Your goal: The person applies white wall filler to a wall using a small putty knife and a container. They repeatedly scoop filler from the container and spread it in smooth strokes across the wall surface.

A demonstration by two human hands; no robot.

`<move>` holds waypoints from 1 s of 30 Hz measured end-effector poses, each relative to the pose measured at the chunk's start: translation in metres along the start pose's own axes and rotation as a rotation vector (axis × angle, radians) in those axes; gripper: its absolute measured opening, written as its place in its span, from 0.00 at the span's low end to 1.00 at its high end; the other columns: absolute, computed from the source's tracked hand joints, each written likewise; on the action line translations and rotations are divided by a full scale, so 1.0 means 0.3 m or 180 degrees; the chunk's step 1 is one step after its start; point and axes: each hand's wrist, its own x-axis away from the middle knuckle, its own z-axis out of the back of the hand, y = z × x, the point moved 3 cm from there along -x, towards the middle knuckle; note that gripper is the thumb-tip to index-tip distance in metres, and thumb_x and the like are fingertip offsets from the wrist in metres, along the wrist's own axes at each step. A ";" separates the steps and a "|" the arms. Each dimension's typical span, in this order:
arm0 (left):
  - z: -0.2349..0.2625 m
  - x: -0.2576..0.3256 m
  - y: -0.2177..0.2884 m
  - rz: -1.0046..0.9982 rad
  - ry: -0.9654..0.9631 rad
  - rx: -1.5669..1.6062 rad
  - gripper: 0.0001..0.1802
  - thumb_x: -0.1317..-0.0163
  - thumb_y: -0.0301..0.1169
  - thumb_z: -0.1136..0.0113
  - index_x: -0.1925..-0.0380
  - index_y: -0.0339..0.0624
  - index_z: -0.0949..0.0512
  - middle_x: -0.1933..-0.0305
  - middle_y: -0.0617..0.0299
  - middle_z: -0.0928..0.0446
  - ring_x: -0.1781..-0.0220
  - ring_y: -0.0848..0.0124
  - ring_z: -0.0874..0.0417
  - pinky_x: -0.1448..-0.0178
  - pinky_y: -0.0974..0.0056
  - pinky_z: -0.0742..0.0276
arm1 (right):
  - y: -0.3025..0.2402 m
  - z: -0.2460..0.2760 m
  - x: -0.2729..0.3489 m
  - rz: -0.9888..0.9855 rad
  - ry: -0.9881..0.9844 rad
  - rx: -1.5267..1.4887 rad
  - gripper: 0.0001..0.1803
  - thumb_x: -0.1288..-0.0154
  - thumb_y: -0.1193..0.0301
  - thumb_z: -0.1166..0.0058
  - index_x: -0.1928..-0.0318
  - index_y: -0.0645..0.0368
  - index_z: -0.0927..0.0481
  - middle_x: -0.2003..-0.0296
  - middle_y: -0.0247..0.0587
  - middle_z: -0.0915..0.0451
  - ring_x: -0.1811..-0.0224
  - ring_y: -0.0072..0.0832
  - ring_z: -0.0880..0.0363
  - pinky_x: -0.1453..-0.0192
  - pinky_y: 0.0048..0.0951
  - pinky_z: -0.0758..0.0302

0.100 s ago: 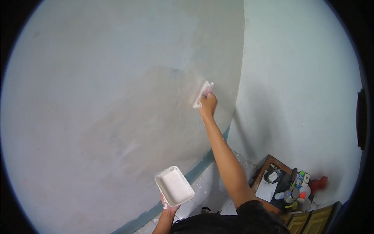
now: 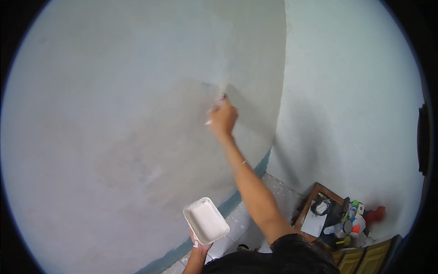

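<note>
Two bare hands at a plastered wall. The right hand point(image 2: 223, 116), arm outstretched, is closed around a white-smeared flat spreader point(image 2: 209, 122), held at the surface of the grey, patchy plastered wall point(image 2: 118, 114); most of the tool is hidden behind the fingers (motion blur softens both, and whether the blade touches the plaster cannot be told). Below this grip and slightly to its left, the left hand point(image 2: 200, 244) is clamped on the near end of a white rectangular tray point(image 2: 190, 223), its fingers partly concealed underneath. The tray is tilted, its open side facing up and its inside coated white. Beyond the tray, to the right of the left hand's grip, a teal band point(image 2: 233, 201) edges the wall's foot above pale floor tiles point(image 2: 231, 229). Right of the right hand's grip rises a pale adjoining wall point(image 2: 351, 82); low on that side stands a wooden-edged table point(image 2: 329, 191) bearing a white sheet point(image 2: 314, 225), a black plastic bag point(image 2: 314, 208) and a clear jar point(image 2: 340, 230).
</note>
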 end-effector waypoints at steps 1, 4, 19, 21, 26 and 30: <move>-0.001 -0.025 -0.018 -0.0044 -0.0115 0.0073 0.28 0.27 0.53 0.60 0.35 0.53 0.29 0.35 0.59 0.26 0.35 0.55 0.24 0.30 0.40 0.33 | -0.124 -0.016 0.055 0.0491 -0.0296 -0.0059 0.12 0.46 0.76 0.42 0.60 0.65 0.24 0.72 0.57 0.19 0.67 0.55 0.18 0.57 0.49 0.23; 0.099 -0.050 -0.092 -0.0016 -0.0080 0.0222 0.28 0.28 0.52 0.60 0.35 0.53 0.29 0.35 0.59 0.25 0.35 0.54 0.25 0.31 0.39 0.32 | -0.268 0.002 0.391 0.1758 -0.0930 -0.0643 0.31 0.46 0.80 0.44 0.40 0.77 0.33 0.53 0.71 0.24 0.52 0.55 0.20 0.52 0.44 0.19; 0.102 -0.020 -0.107 -0.0119 0.0159 0.0189 0.27 0.28 0.53 0.59 0.35 0.55 0.29 0.35 0.61 0.25 0.36 0.55 0.23 0.32 0.40 0.30 | 0.277 0.015 0.031 0.0467 0.0135 -0.0067 0.15 0.35 0.76 0.50 0.50 0.68 0.22 0.72 0.56 0.18 0.69 0.50 0.17 0.59 0.45 0.23; 0.116 -0.039 -0.100 -0.0149 0.0130 0.0154 0.27 0.27 0.53 0.59 0.35 0.55 0.29 0.35 0.61 0.25 0.36 0.55 0.23 0.32 0.40 0.30 | 0.117 -0.049 0.220 0.1301 -0.0032 -0.0388 0.27 0.46 0.81 0.44 0.42 0.66 0.24 0.60 0.61 0.17 0.64 0.52 0.16 0.58 0.42 0.21; 0.127 -0.058 -0.094 0.0024 0.0034 0.0467 0.28 0.27 0.51 0.61 0.34 0.52 0.30 0.34 0.59 0.26 0.35 0.53 0.24 0.30 0.38 0.33 | -0.046 0.044 0.549 0.1753 -0.1805 -0.1315 0.35 0.47 0.83 0.48 0.35 0.66 0.30 0.48 0.61 0.21 0.53 0.52 0.17 0.50 0.40 0.19; 0.075 -0.056 -0.096 0.0014 -0.0083 0.0339 0.28 0.27 0.53 0.59 0.35 0.53 0.30 0.34 0.59 0.26 0.35 0.54 0.24 0.30 0.40 0.33 | 0.118 0.124 0.442 0.1623 -0.1050 -0.1174 0.32 0.44 0.83 0.51 0.35 0.66 0.30 0.50 0.63 0.20 0.57 0.51 0.16 0.52 0.39 0.19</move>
